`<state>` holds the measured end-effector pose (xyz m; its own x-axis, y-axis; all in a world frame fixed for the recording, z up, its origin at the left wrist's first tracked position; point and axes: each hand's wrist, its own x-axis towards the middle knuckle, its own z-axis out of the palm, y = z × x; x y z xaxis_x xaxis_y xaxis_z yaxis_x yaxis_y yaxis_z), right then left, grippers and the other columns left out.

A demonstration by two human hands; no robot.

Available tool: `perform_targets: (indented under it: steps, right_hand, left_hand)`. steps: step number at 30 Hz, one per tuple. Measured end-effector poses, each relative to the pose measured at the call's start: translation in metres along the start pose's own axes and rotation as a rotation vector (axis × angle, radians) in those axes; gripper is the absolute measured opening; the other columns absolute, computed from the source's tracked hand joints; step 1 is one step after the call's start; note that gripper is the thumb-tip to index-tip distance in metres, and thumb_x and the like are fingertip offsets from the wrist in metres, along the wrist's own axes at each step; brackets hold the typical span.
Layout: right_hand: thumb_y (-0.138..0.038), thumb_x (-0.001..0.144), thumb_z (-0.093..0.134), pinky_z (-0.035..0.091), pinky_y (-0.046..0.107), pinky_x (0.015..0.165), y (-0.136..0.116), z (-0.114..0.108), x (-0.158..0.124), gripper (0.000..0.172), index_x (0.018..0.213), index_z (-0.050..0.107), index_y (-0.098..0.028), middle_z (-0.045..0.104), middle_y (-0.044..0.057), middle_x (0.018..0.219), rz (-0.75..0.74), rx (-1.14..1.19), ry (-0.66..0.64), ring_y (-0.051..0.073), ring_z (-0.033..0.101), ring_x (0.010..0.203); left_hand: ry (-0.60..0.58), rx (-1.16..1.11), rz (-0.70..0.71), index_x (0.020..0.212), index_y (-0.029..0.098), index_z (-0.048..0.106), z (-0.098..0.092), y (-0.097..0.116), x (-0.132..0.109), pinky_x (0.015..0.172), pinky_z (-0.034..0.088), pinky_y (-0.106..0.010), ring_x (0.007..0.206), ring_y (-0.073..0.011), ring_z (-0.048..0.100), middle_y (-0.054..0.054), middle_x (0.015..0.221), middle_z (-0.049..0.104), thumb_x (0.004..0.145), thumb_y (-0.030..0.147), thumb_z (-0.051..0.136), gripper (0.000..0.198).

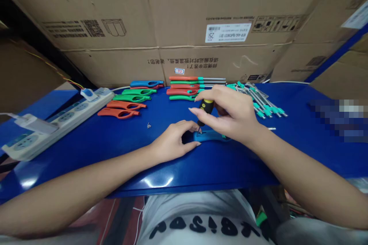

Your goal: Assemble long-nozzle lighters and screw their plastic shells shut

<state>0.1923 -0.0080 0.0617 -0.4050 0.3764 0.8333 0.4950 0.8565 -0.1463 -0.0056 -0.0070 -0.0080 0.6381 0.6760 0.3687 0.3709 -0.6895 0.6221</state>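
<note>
A blue lighter body (pixel 211 135) lies on the blue table in front of me. My left hand (pixel 174 139) holds its left end between thumb and fingers. In my right hand (pixel 230 113) is a black and yellow screwdriver (pixel 206 111), held upright with its tip on the left end of the blue body. My right wrist hides part of the body's right end, where a bit of green shows and a metal rod (pixel 271 128) sticks out beyond. A small pile of screws (pixel 148 125) rests left of my hands.
Blue, green and orange handle shells (pixel 123 111) lie at the back left, beside a white power strip (pixel 66 116). Lighters with metal rods (pixel 184 92) line the back. Metal rods with teal parts (pixel 261 101) are heaped at the right. A large cardboard box (pixel 184 38) stands behind.
</note>
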Motion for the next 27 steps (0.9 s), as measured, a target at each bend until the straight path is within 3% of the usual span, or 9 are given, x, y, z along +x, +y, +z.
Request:
perform_targets:
  steps: [4, 6, 8, 12, 21, 24, 27]
  right_hand:
    - [-0.021, 0.101, 0.049, 0.055, 0.034, 0.095, -0.007, -0.006, 0.001, 0.03, 0.128, 0.061, -0.016, 0.067, 0.012, 0.13, 0.036, 0.086, -0.185, 0.022, 0.065, 0.118]
    - [-0.013, 0.101, 0.041, 0.053, 0.033, 0.099, -0.009, -0.007, 0.003, 0.037, 0.134, 0.056, -0.018, 0.066, 0.01, 0.131, 0.06, 0.222, -0.252, 0.019, 0.063, 0.121]
    - [-0.011, 0.1, 0.042, 0.053, 0.031, 0.096, -0.009, -0.008, 0.004, 0.035, 0.13, 0.058, -0.019, 0.071, 0.008, 0.12, 0.062, 0.301, -0.274, 0.017, 0.066, 0.112]
    - [-0.012, 0.098, 0.048, 0.053, 0.029, 0.089, -0.005, -0.007, 0.005, 0.025, 0.117, 0.062, -0.018, 0.071, 0.008, 0.11, 0.014, 0.317, -0.245, 0.016, 0.067, 0.101]
    - [-0.018, 0.101, 0.043, 0.054, 0.031, 0.083, 0.0, 0.003, -0.003, 0.024, 0.121, 0.057, -0.021, 0.069, 0.007, 0.106, 0.006, 0.295, -0.184, 0.017, 0.066, 0.091]
    - [-0.024, 0.104, 0.042, 0.056, 0.03, 0.074, 0.007, -0.004, -0.001, 0.023, 0.122, 0.056, -0.023, 0.069, 0.005, 0.102, 0.108, 0.367, -0.122, 0.015, 0.067, 0.079]
    - [-0.033, 0.105, 0.041, 0.052, 0.026, 0.055, 0.027, -0.026, 0.004, 0.026, 0.127, 0.054, -0.027, 0.068, 0.004, 0.103, 0.28, 0.301, 0.053, 0.012, 0.061, 0.06]
  left_hand:
    - [0.01, -0.016, -0.023, 0.102, 0.018, 0.064, 0.001, -0.001, -0.001, 0.09, 0.055, -0.033, 0.096, -0.0205, 0.069, -0.004, 0.103, 0.073, 0.081, 0.02, 0.076, 0.024]
    - [0.024, -0.027, -0.026, 0.101, 0.018, 0.064, 0.003, -0.002, -0.002, 0.089, 0.055, -0.033, 0.096, -0.0207, 0.069, -0.004, 0.104, 0.073, 0.081, 0.02, 0.076, 0.024]
    - [0.037, -0.029, -0.026, 0.1, 0.017, 0.064, 0.004, -0.002, -0.002, 0.089, 0.054, -0.032, 0.097, -0.0208, 0.069, -0.004, 0.105, 0.073, 0.08, 0.019, 0.076, 0.024]
    - [0.061, -0.011, -0.025, 0.098, 0.017, 0.064, 0.006, 0.0, -0.002, 0.088, 0.054, -0.032, 0.093, -0.02, 0.068, -0.004, 0.102, 0.073, 0.079, 0.017, 0.076, 0.023]
    - [0.04, -0.021, -0.059, 0.098, 0.019, 0.062, 0.007, 0.001, -0.002, 0.088, 0.054, -0.032, 0.093, -0.0196, 0.067, -0.003, 0.1, 0.071, 0.081, 0.02, 0.075, 0.021]
    - [-0.025, -0.01, -0.107, 0.104, 0.02, 0.062, -0.003, 0.006, -0.001, 0.09, 0.053, -0.033, 0.096, -0.0196, 0.067, -0.002, 0.101, 0.071, 0.081, 0.019, 0.074, 0.026]
    - [-0.159, 0.072, -0.143, 0.112, 0.022, 0.06, -0.022, 0.015, -0.003, 0.092, 0.053, -0.035, 0.101, -0.0207, 0.065, -0.003, 0.109, 0.069, 0.082, 0.016, 0.072, 0.033]
